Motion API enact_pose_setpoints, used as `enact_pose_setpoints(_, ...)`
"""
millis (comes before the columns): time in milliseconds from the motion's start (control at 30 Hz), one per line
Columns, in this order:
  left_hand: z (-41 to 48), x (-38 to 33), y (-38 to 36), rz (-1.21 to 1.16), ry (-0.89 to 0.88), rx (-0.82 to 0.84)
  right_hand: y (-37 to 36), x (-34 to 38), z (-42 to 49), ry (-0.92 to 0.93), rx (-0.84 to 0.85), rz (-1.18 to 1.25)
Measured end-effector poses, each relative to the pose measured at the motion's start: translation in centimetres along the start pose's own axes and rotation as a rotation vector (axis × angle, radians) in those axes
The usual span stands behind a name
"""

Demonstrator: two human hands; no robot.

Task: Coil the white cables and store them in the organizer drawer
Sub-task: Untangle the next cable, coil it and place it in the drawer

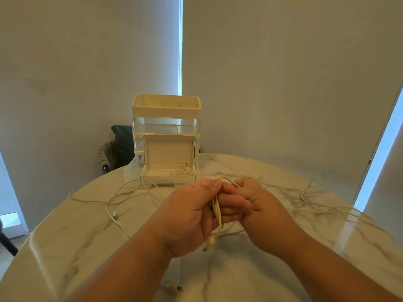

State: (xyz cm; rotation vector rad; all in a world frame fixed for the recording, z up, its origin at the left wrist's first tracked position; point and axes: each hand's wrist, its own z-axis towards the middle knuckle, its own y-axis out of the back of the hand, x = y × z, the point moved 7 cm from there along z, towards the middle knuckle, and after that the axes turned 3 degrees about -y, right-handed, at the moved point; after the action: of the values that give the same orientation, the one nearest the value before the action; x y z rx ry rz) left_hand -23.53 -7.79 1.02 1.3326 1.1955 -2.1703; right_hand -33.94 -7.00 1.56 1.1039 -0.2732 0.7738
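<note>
A home dining room is suggested here by a round marble-patterned worktop (283, 253), pale roller blinds (283, 73) drawn over tall windows, and a chair (107, 156) with a dark cushion (122, 139) seen behind it.

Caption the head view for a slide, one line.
Left hand and right hand hold a coiled white cable over the marble table; loose cables lie before the organizer.
</note>
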Motion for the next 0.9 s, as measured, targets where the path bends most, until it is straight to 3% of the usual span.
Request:
enact_pose_setpoints(200,0.5,0.1,0.9,0.043,-0.026,-0.162,-0.1,-0.5,-0.4,-0.058,-0.04,0.179)
enact_pose_setpoints(333,0.6,-0.2,1.5,-0.033,-0.073,-0.23,-0.3,-0.1,-1.3,-0.05,-0.06,0.519)
enact_pose_setpoints(433,0.3,-0.2,1.6,-0.116,-0.085,-0.259,-0.4,0.6,-1.2,0.06,-0.109,0.282)
enact_pose_setpoints(567,0.1,-0.6,1.6,-0.173,-0.099,-0.272,-0.9,0.2,-0.6,0.005,-0.11,0.108)
enact_pose_setpoints(800,0.2,-0.1,2.6,-0.106,-0.082,-0.337,-0.9,-0.4,-0.4,0.001,0.009,-0.001)
enact_pose_setpoints(900,0.5,-0.5,2.7,-0.157,-0.081,-0.32,-0.2,-0.8,-0.6,-0.056,-0.035,0.13)
